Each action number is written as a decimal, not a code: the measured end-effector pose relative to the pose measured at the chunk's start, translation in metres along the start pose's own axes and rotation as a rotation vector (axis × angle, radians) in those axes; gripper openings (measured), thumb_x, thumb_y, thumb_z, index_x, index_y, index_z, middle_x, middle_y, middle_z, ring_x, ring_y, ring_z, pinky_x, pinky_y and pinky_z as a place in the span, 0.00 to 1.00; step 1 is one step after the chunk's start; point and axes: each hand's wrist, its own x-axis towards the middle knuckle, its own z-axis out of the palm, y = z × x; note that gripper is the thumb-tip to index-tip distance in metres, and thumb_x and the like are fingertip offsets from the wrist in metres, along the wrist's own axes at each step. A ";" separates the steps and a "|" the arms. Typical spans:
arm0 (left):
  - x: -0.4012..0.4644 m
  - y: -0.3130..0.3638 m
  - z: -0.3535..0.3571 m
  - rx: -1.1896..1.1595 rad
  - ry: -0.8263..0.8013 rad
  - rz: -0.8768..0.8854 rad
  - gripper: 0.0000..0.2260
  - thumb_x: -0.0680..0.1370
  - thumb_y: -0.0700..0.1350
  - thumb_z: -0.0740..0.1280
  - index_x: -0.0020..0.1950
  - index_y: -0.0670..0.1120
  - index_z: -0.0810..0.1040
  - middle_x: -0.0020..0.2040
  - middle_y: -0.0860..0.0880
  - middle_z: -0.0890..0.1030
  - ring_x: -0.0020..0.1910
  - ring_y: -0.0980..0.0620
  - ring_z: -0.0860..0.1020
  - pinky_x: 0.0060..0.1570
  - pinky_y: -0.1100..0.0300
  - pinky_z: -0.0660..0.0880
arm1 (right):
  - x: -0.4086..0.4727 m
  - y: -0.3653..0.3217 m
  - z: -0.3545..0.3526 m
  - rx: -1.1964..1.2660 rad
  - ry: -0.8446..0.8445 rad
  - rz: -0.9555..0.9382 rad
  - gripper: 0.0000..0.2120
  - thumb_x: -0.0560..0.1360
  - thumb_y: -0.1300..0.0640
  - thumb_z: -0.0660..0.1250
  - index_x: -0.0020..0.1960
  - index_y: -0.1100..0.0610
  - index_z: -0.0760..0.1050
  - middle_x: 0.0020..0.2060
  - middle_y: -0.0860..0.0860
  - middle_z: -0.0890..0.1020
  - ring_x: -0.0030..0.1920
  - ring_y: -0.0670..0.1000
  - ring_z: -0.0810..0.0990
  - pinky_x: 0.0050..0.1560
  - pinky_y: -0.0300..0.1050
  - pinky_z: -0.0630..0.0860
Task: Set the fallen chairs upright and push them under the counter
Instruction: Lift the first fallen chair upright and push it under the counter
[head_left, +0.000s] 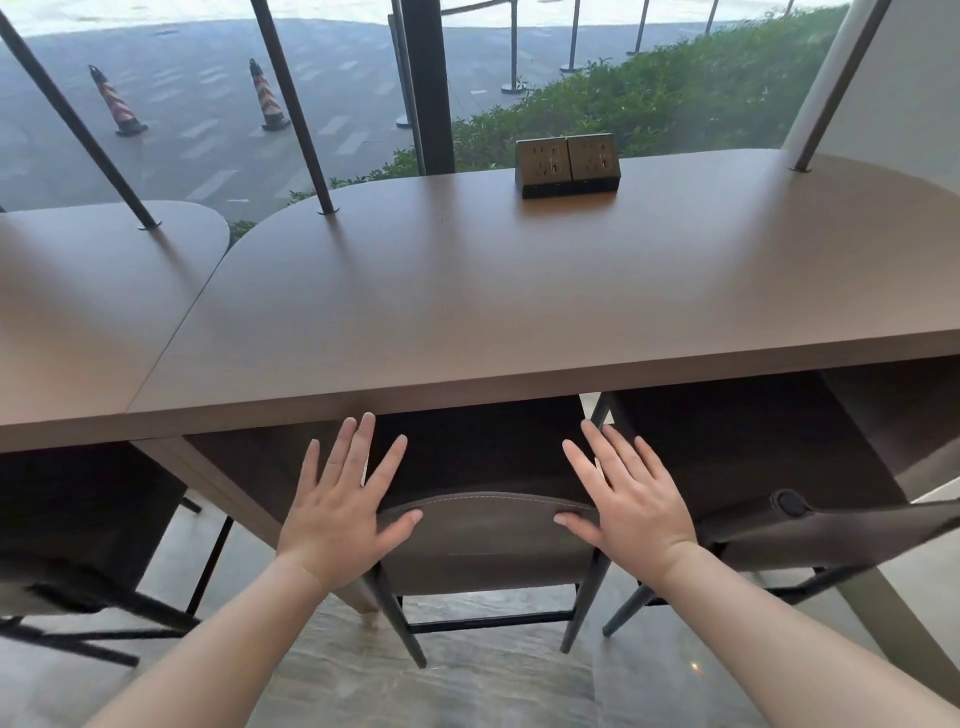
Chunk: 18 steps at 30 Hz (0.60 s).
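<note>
The middle chair (485, 525) is seen upright, its seat tucked under the desk (467, 291). The left hand (343, 499) and right hand (631, 499) are held released, fingers spread straight, thumbs laid on the backrest's top corners, nothing gripped

Middle chair (488, 540) under counter (519, 291); socket box (569, 166) on counter.
</note>
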 end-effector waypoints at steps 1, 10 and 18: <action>-0.001 0.003 0.002 0.001 0.000 -0.008 0.37 0.77 0.71 0.50 0.81 0.53 0.49 0.81 0.42 0.45 0.80 0.42 0.46 0.75 0.41 0.41 | -0.001 0.002 0.002 0.002 -0.005 -0.002 0.37 0.75 0.32 0.60 0.76 0.54 0.63 0.75 0.58 0.65 0.72 0.59 0.68 0.70 0.61 0.66; -0.014 0.018 0.015 -0.014 0.005 -0.021 0.38 0.77 0.71 0.52 0.81 0.52 0.52 0.81 0.40 0.48 0.80 0.41 0.48 0.75 0.39 0.45 | -0.012 0.009 0.007 0.010 -0.065 -0.019 0.37 0.76 0.31 0.56 0.76 0.55 0.64 0.75 0.58 0.66 0.72 0.59 0.68 0.71 0.60 0.65; -0.015 0.009 0.017 -0.020 -0.003 0.004 0.37 0.77 0.71 0.50 0.80 0.52 0.51 0.82 0.42 0.47 0.80 0.43 0.49 0.75 0.40 0.46 | -0.014 -0.002 0.002 0.027 -0.135 0.022 0.37 0.76 0.31 0.53 0.75 0.55 0.65 0.74 0.58 0.67 0.72 0.59 0.69 0.69 0.59 0.67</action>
